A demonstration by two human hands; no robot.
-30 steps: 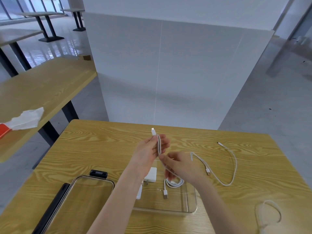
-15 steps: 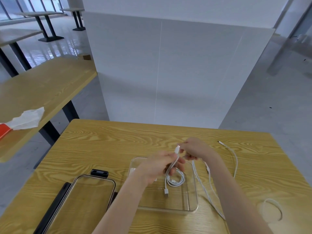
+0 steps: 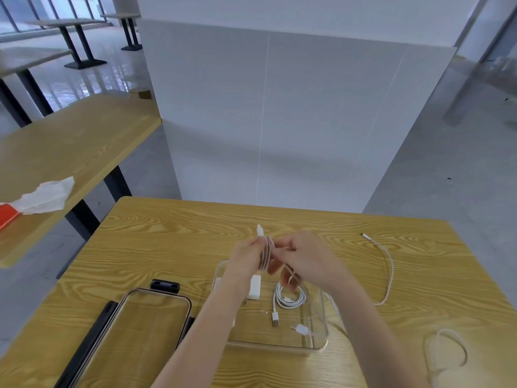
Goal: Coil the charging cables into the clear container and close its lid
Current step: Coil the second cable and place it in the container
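Observation:
My left hand (image 3: 246,259) grips a bundle of white cable loops (image 3: 265,253), its plug pointing up above my fingers. My right hand (image 3: 305,259) pinches the same cable just to the right of the bundle, above the clear container (image 3: 321,345). Inside the container lie a coiled white cable (image 3: 289,296), a white charger block (image 3: 255,287) and a loose plug end (image 3: 301,329). The container's clear lid (image 3: 145,331) with black clips lies on the table to the left. Another white cable (image 3: 387,264) lies uncoiled on the table at the right.
A translucent loop (image 3: 444,351) rests near the table's front right corner. A white partition stands behind the table's far edge. A second wooden table at the left holds crumpled white paper (image 3: 47,196) and a red object (image 3: 7,217).
My left hand has lifted from the container and now holds several cable loops upright. My right hand has come back left to meet the bundle, winding the cable.

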